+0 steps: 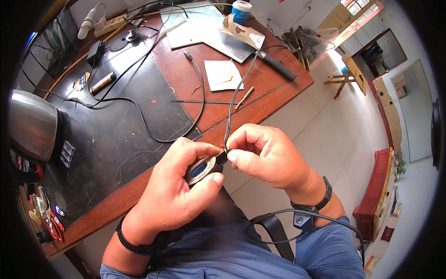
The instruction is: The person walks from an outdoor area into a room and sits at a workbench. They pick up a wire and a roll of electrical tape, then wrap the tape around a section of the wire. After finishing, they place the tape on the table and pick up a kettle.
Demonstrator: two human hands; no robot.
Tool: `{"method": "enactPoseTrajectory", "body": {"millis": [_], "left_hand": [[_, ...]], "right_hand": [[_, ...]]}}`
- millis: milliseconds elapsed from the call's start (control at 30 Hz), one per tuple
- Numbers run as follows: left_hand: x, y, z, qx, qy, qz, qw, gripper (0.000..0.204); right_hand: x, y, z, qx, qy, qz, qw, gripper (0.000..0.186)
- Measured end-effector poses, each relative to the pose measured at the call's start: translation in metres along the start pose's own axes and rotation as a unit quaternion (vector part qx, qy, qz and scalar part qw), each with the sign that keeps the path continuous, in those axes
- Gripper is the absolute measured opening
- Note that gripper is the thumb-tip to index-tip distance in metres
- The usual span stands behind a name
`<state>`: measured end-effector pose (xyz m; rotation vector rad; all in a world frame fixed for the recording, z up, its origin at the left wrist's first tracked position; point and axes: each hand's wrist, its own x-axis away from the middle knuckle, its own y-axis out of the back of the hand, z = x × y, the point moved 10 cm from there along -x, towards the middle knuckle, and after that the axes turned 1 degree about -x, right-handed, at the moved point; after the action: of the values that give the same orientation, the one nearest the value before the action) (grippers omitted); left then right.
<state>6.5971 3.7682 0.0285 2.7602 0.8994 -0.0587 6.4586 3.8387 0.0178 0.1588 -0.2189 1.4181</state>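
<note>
My left hand (183, 186) grips an oval-looking roll of tape (200, 168) with a blue inner core. Its index fingertip meets the lower end of a black cable (230, 111) at the desk's front edge. My right hand (260, 158) pinches that cable end, close beside the roll. The cable runs up across the wooden desk (278, 107); the exact join between my fingertips is too small to make out.
A steel kettle (35, 125) and scissors (55, 228) are at left. A cleaver (274, 63), white board (181, 35), paper (223, 72), long screw (245, 96), blue cup (240, 14) and looping cables lie on the desk. A folding chair (353, 74) stands beyond.
</note>
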Motion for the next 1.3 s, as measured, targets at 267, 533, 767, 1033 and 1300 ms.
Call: {"method": "enactPoseTrajectory", "body": {"millis": [267,533,767,1033,1300], "left_hand": [[-0.012,0.024,0.001,0.021,-0.013,0.050,0.998,0.039],[-0.022,0.060,0.011,0.114,0.132,0.072,0.982,0.044],[-0.028,0.068,-0.038,0.149,0.226,0.139,0.953,0.034],[-0.065,0.062,-0.077,0.189,0.290,0.142,0.927,0.029],[-0.113,0.030,-0.095,0.239,0.316,0.165,0.903,0.030]], "right_hand": [[-0.028,-0.004,0.009,0.032,-0.024,-0.015,0.999,0.012],[-0.064,-0.028,0.035,0.023,-0.091,0.034,0.995,0.005],[-0.037,-0.032,0.060,-0.079,-0.159,0.019,0.984,0.011],[-0.006,-0.017,0.133,0.033,-0.108,0.002,0.994,0.009],[-0.007,0.016,0.169,0.124,-0.081,0.017,0.989,0.008]]}}
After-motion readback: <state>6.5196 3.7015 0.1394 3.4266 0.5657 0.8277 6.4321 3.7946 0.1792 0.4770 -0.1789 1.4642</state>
